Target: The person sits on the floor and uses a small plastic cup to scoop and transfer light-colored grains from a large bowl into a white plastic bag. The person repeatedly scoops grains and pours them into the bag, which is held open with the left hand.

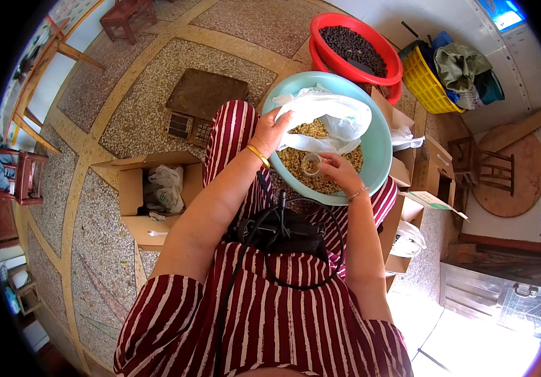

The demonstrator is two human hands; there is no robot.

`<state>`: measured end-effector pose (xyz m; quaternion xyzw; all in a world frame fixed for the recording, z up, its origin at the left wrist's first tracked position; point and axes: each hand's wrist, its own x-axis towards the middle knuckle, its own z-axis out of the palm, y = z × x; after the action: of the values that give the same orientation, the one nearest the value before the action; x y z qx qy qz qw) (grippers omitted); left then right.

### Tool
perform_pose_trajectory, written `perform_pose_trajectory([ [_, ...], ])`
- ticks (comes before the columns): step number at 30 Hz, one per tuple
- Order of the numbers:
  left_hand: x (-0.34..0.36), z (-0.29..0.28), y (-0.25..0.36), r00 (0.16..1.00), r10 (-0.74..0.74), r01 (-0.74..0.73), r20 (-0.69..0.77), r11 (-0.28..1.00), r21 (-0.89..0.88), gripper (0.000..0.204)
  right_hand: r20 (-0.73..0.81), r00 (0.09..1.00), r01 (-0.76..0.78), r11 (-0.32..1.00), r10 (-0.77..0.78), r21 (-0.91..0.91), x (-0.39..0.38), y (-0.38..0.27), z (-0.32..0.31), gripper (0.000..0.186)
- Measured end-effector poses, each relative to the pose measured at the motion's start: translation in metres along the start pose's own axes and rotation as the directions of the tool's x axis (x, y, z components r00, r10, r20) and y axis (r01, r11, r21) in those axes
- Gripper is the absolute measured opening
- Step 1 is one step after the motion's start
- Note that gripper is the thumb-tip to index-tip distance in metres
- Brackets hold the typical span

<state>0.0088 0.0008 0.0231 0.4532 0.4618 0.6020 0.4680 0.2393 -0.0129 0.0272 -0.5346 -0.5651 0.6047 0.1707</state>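
A light blue basin (378,160) sits at my lap, holding small pale tan pieces (346,169) that look like kernels or grains. My left hand (271,131) grips a white plastic bag (336,110) over the basin's left side. In my right hand (339,173) is a small clear cup (312,164), held low over the grains, just below the bag. Whether anything is in the cup is hard to tell.
Behind the basin stand red basins (391,66) with dark round pieces and a yellow basket (426,88) of cloths. Open cardboard boxes (131,188) flank me. A dark flat platform scale (206,94) lies ahead-left. A round wooden board (503,201) leans right.
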Motion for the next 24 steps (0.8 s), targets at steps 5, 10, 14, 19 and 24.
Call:
perform_pose_trajectory([
  [5, 0.001, 0.002, 0.003, 1.0, -0.026, 0.026, 0.005, 1.0, -0.016, 0.031, 0.003, 1.0, 0.003, 0.966, -0.004, 0.259, -0.004, -0.001, -0.005, 0.05],
  [10, 0.002, 0.001, -0.005, 1.0, -0.001, 0.001, -0.002, 0.999, -0.036, 0.031, -0.275, 0.957, 0.172, 0.941, -0.09, 0.293, 0.005, -0.018, -0.003, 0.045],
  [14, 0.004, 0.001, -0.005, 1.0, 0.0, 0.0, 0.019, 1.0, -0.021, 0.031, -0.468, 0.843, 0.236, 0.964, -0.267, -0.126, 0.028, -0.022, -0.011, 0.039],
  [19, 0.001, 0.001, -0.002, 1.0, 0.021, -0.02, 0.013, 0.999, -0.049, 0.032, -0.455, 0.718, 0.157, 0.76, -0.526, -0.631, 0.039, -0.05, -0.002, 0.028],
  [24, 0.001, 0.003, -0.005, 1.0, -0.02, 0.02, 0.009, 0.996, -0.09, 0.031, -0.297, 0.635, 0.175, 0.508, -0.713, -0.843, 0.055, -0.04, -0.005, 0.037],
])
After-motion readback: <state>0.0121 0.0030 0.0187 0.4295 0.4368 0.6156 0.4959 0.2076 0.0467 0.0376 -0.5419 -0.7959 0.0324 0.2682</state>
